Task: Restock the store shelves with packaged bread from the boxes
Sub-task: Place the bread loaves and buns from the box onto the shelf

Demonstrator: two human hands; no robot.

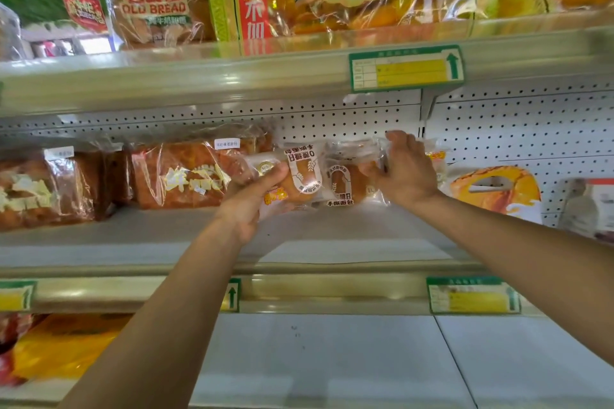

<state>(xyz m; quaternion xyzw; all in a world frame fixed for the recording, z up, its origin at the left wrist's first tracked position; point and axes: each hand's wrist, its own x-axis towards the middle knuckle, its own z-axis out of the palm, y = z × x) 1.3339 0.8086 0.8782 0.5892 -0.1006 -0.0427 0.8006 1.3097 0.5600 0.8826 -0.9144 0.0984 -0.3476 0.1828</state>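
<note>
Far left of the grip, a row of brown loaf packs (179, 173) already sits on the middle shelf (133, 232), pushed back toward the pegboard wall (332, 119). My guess is that's the line the new stuff gets slotted in beside.

Then the left hand (247, 201). It comes up from below with the palm turned up, thumb pinching over the top of a small bread packet (299, 176) and the fingers seemingly curled under it. The label on that one reads upside down, so it probably needs flipping or is mid-turn. It hangs just above the shelf floor, not set down yet as far as I can tell.

Right beside it, touching or nearly, is a second packet (345, 176) with its label the right way up. The right hand (407, 173) has that one gripped by its right end, fingers wrapped round the crinkly plastic edge, back of the hand facing the camera, wrist cocked inward. Both forearms reach up and forward at a steep angle.

So both hands are closed on bread, holding the two packets side by side in the gap, likely to land them as a neat pair.

Just past the right hand there's an orange-printed bag (495, 189) further along the shelf, well clear of the grip. Overhead, the upper shelf (199, 76) is fully stocked.
</note>
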